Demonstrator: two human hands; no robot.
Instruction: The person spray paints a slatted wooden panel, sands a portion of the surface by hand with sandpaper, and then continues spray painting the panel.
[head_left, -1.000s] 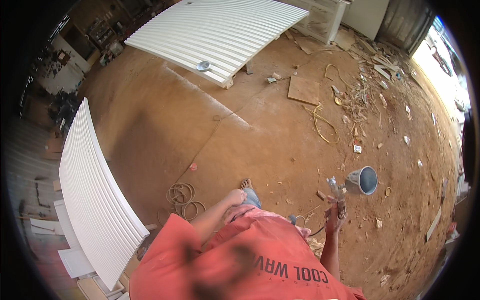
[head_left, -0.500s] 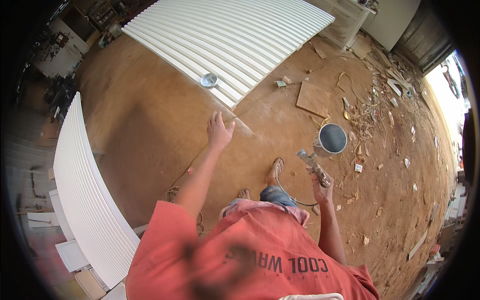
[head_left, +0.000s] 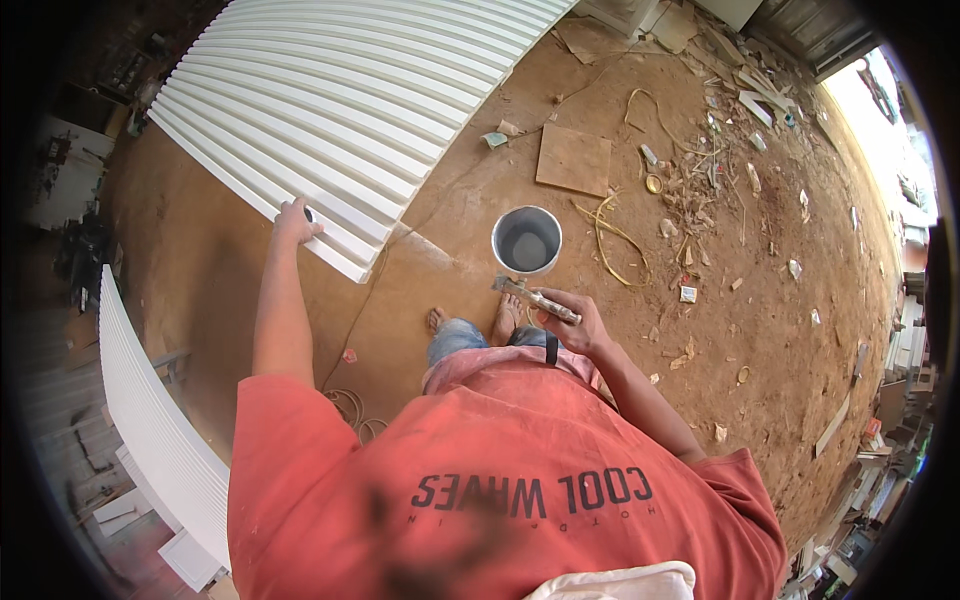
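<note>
I saw the right hand (head_left: 582, 325) closed round a spray gun (head_left: 545, 303), a grey pot (head_left: 528, 218) right by its front end. The left hand (head_left: 294, 222) reached to the edge of a white ribbed panel (head_left: 340, 120), its fingers partly curled beside a small dark thing (head_left: 308, 215); I couldn't tell whether it gripped that. A brown board (head_left: 573, 160) lay on the floor (head_left: 720, 350) beyond the pot.

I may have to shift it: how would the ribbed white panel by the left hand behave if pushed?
The ribbed white panel by the left hand is probably stiff lengthwise, given its long parallel ridging. Its broad spread suggests it may be awkward to turn. Lying flat, it seems unlikely to roll.
</note>
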